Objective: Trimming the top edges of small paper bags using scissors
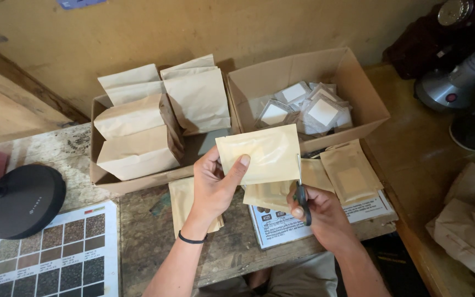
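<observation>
My left hand [214, 184] holds a flat tan paper pouch [262, 151] by its left edge, thumb on its front. My right hand [317, 209] grips scissors [302, 192] with dark handles, the blades pointing up along the pouch's right edge. Beneath the hands more tan pouches [350, 170] lie spread on a printed sheet [287, 225]. A further stack of pouches [181, 201] rests under my left wrist, which wears a black band.
A cardboard box [103, 176] of folded paper bags stands at the back left, and another box [366, 96] of small clear packets with white pads at the back right. A black round base [23, 201], a sample chart [56, 253], crumpled brown paper [468, 225] and grinder machines [457, 71] surround them.
</observation>
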